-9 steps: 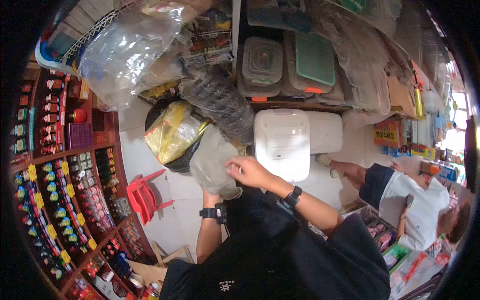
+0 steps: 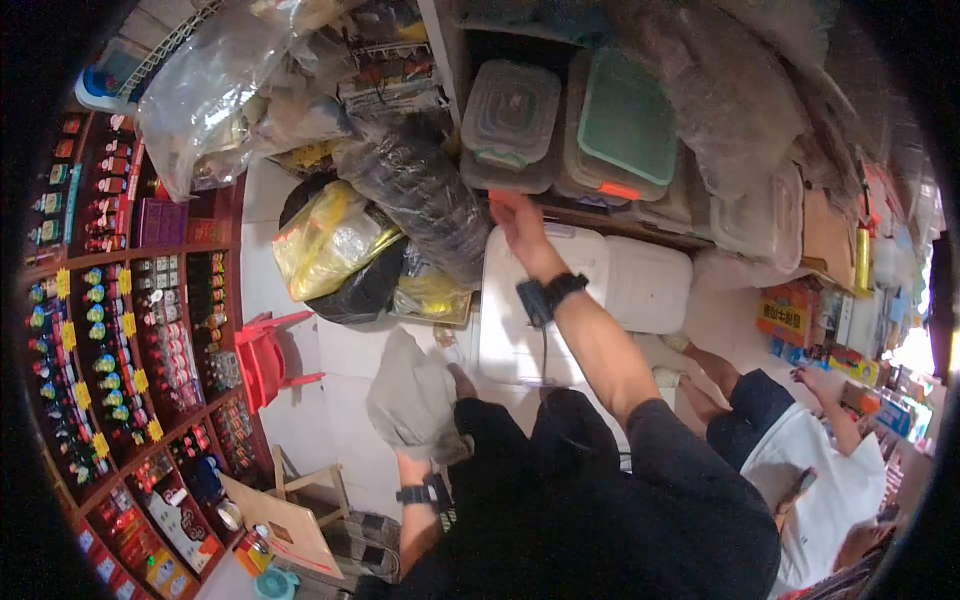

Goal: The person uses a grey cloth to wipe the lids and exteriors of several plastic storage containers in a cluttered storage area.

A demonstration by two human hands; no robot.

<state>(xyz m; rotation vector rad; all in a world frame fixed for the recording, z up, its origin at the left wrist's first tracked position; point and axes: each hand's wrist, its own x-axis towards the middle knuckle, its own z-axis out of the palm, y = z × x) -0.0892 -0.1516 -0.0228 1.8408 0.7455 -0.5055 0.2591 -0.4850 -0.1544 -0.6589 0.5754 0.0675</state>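
A crumpled grey bag (image 2: 405, 390) covers my left hand, whose fingers are hidden inside or behind it; the wrist shows just below the bag's gathered lower end. Ahead and to the right, my right hand (image 2: 520, 232) is stretched out with its fingers loosely extended and nothing visible in them. Its fingertips are right at the orange latch area of a clear lidded storage box (image 2: 512, 120). Below that hand is a white lidded box (image 2: 500, 300). A yellow and clear plastic bag (image 2: 335, 245) rests on a black bag (image 2: 360, 290) beyond the grey one.
Bottle-filled shelves (image 2: 120, 330) line the left, with a red plastic stool (image 2: 265, 360) beside them. A wooden folding chair (image 2: 310, 490) stands nearer. Dark plastic-wrapped goods (image 2: 415, 195) lie ahead. A person in a white top (image 2: 820, 470) is at right.
My right hand has left the grey bag and moved forward and right to the storage boxes. My left hand and the grey bag have come back toward my body, away from the yellow bag.
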